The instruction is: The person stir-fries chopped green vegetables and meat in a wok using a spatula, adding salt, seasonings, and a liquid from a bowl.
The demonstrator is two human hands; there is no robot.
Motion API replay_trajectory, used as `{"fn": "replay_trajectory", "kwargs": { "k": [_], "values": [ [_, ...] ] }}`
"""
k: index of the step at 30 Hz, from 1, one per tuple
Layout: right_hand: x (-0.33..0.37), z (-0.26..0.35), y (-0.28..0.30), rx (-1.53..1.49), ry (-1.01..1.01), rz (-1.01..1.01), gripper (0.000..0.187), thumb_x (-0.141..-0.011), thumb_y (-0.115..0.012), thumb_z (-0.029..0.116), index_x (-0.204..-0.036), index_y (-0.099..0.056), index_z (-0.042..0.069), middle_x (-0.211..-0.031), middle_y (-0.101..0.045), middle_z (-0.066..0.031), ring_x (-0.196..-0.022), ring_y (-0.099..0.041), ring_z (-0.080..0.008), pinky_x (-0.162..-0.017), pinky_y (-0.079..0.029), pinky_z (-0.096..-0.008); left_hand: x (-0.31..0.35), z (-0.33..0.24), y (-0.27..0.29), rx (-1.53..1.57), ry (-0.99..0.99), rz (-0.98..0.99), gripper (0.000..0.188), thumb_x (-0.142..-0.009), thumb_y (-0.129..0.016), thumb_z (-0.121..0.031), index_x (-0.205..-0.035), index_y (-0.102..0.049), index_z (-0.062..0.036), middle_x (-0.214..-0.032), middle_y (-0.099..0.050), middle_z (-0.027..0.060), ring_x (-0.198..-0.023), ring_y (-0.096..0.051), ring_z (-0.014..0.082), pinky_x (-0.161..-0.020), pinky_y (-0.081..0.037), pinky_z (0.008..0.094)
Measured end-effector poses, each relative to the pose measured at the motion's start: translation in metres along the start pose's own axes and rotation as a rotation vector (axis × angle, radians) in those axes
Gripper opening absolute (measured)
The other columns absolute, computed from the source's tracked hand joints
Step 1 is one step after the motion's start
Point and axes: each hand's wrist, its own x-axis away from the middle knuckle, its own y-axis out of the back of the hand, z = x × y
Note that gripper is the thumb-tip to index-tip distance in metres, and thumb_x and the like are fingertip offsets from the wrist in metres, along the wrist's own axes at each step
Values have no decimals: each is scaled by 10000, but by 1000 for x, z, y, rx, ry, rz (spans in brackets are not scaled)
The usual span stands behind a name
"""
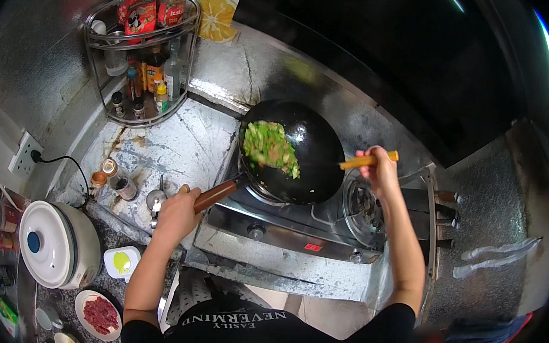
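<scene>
A black wok (pixel 322 126) is on the left burner of the gas stove, tipped a little. Chopped green vegetables with brownish pieces (pixel 268 146) are heaped on its left side and look slightly blurred. My left hand (pixel 178 214) grips the wok's brown wooden handle (pixel 216 195) at its end. In my right hand (pixel 380 171) is the yellowish wooden handle of a spatula (pixel 358 161), held over the wok's right rim. The spatula's working end is dark and smeared against the wok, so its shape is hard to make out.
Past the wok on the left stands a two-tier corner rack (pixel 142 40) of sauce bottles. Spice jars (pixel 124 187) and a metal ladle (pixel 155 201) lie near my left hand. A white cooker (pixel 49 242) and a plate of raw red meat (pixel 114 336) sit on the left counter. The right burner (pixel 363 206) is bare.
</scene>
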Motion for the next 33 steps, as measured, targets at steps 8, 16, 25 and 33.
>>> {"fn": "replay_trajectory", "kwargs": {
  "k": [8, 16, 25, 33],
  "values": [
    [20, 59, 20, 449, 121, 140, 194, -834, -397, 134, -735, -505, 7, -772, -614, -145, -429, -542, -116, -369, -454, -191, 5, 5, 5, -7, 48, -17, 257, -627, -626, -39, -862, -520, -43, -845, -534, 173, -718, -566, 346, -655, -461, 399],
    [-5, 16, -50, 328, 430, 378, 109, -806, -459, 87, -744, -521, 23, -865, -608, -96, -585, -563, -125, -504, -464, -222, 2, -2, 1, 20, 4, 8, 243, -628, -620, -39, -847, -517, -38, -845, -528, 177, -726, -564, 347, -662, -461, 400],
    [157, 24, -53, 1436, 1048, 1049, 147, -613, -579, 115, -732, -504, 75, -788, -516, -19, -631, -526, -172, -472, -467, -258, 3, 0, 2, 2, 2, 3, 263, -624, -628, -41, -865, -523, -40, -844, -527, 176, -733, -564, 346, -662, -462, 400],
    [135, 0, -47, 1334, 1045, 942, 134, -616, -556, 97, -687, -447, 68, -607, -514, -40, -556, -551, -191, -440, -472, -302, -2, -4, -1, 2, -3, 11, 276, -618, -639, -38, -869, -526, -38, -859, -527, 177, -732, -565, 345, -657, -462, 399]
  ]
}}
